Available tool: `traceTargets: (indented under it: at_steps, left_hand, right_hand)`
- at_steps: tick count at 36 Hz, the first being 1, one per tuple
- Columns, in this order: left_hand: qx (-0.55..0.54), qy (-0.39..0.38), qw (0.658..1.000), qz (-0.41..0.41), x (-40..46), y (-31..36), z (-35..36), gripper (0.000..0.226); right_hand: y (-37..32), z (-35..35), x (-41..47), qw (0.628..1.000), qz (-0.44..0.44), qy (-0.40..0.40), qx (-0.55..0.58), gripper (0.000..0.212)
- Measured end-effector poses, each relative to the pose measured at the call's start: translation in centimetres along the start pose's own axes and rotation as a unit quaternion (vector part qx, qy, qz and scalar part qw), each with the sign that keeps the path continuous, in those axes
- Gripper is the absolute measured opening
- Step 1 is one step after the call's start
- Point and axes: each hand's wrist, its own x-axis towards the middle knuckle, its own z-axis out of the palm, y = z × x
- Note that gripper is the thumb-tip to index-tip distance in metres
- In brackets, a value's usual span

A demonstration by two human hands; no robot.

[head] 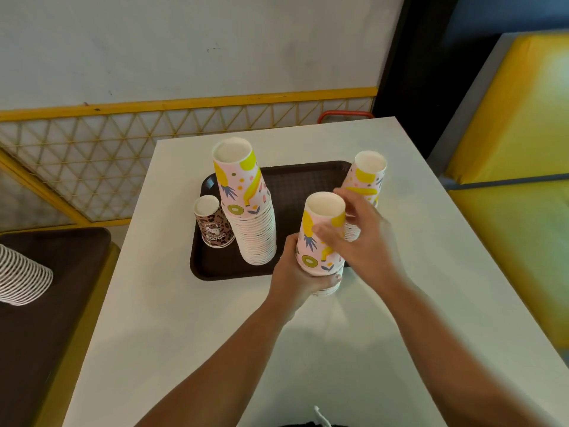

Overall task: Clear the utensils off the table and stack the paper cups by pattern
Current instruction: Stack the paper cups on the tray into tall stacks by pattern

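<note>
A short stack of upside-down fruit-pattern cups [320, 223] is held above the near right corner of a dark brown tray [295, 183]. My left hand [295, 272] grips its lower part from the left. My right hand [360, 235] wraps its fingers round the top cup from the right. A tall stack of the same fruit pattern [246, 204] stands on the tray's left part. Beside it is a small brown leopard-print cup [212, 221], also upside down. Another fruit-pattern stack [366, 177] stands at the tray's right edge, partly hidden behind my right hand.
The white table [215, 318] reaches toward me. To the left a second dark tray [46, 303] carries a lying stack of white cups [21, 278]. A yellow bench [517, 155] runs along the right. A yellow lattice railing [123, 134] and a wall stand behind.
</note>
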Motion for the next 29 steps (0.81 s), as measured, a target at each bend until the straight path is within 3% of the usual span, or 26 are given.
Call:
traceTargets:
  at_steps: [23,29]
  left_hand:
    - [0.053,0.008,0.998,0.030,-0.6,0.6,0.2,0.076]
    - [0.041,0.005,0.999,0.022,-0.5,0.4,0.1,0.078]
  right_hand:
    - [-0.3,-0.5,0.0,0.998,-0.006,0.057,-0.013,0.051]
    - [-0.4,-0.5,0.5,0.999,-0.001,0.034,0.001,0.049]
